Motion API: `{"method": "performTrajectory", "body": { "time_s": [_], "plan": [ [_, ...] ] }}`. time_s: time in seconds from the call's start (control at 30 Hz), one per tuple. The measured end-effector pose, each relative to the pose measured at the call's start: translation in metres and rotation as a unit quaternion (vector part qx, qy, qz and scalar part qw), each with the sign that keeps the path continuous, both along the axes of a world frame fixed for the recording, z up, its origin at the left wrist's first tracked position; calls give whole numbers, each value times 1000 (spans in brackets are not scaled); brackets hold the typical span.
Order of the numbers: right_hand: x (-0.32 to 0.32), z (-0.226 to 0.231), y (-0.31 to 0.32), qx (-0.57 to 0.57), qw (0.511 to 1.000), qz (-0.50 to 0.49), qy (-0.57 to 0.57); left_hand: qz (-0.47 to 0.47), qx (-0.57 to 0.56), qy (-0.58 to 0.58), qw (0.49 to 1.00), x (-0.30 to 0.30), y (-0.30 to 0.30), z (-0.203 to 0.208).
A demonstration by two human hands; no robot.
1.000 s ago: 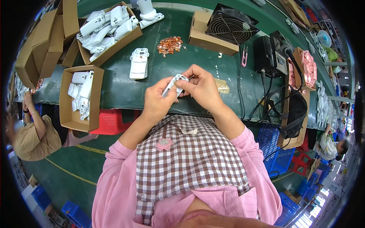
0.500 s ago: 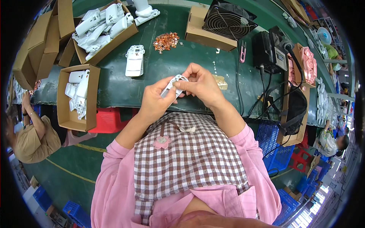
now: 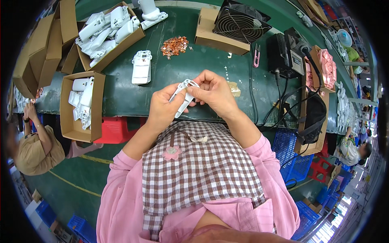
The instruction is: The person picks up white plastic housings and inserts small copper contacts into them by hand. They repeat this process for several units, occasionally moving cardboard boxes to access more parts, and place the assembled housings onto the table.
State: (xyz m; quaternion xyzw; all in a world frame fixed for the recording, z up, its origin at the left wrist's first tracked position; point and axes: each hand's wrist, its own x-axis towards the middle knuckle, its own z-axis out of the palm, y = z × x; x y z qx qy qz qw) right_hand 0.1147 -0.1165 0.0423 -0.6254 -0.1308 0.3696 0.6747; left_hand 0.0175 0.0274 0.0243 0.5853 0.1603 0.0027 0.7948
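Between both hands, above the front edge of the green bench, is a white plastic housing point(image 3: 184, 101), tilted. My left hand point(image 3: 164, 106) grips its left side, thumb on top. The fingers of my right hand point(image 3: 213, 94) are closed on its upper right end; whether they pinch a small part there is hidden. Beyond my hands, to the left, another white plastic housing point(image 3: 141, 67) lies on the bench. A pile of small copper-coloured metal pieces point(image 3: 175, 46) lies farther back.
At left stand a small carton point(image 3: 101, 107) and a larger carton point(image 3: 131, 38), both holding white housings. A black fan point(image 3: 242, 25) sits with a carton at the back. Pink-handled snips point(image 3: 256, 56), a black power unit point(image 3: 280, 54) and cables are at right. Co-workers sit at both sides.
The white housing has turned in my hands, so more of its lower end shows below my fingers. Both hands stay in nearly the same place.
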Motion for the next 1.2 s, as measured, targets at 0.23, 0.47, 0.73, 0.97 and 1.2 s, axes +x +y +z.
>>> {"method": "performTrajectory", "body": {
  "time_s": [0.23, 0.47, 0.73, 0.97, 1.2],
  "plan": [
    [-1, -1, 0, -19, 1000, -7, -5, -7, 15, -1, 1000, -1, 1, 2],
    [0, -6, 1, -17, 1000, -2, -5, -4, 31, 5, 1000, -1, 2, 3],
    [6, -4, 4, -5, 999, 28, 21, -4, 2, 5, 1000, 1, 9, -2],
    [9, 1, 5, -38, 996, 75, 12, -2, -1, 23, 1000, -1, 10, 4],
    [10, 5, 5, -43, 995, 86, -3, 3, -2, 30, 1000, -1, 9, 7]
  ]
}}
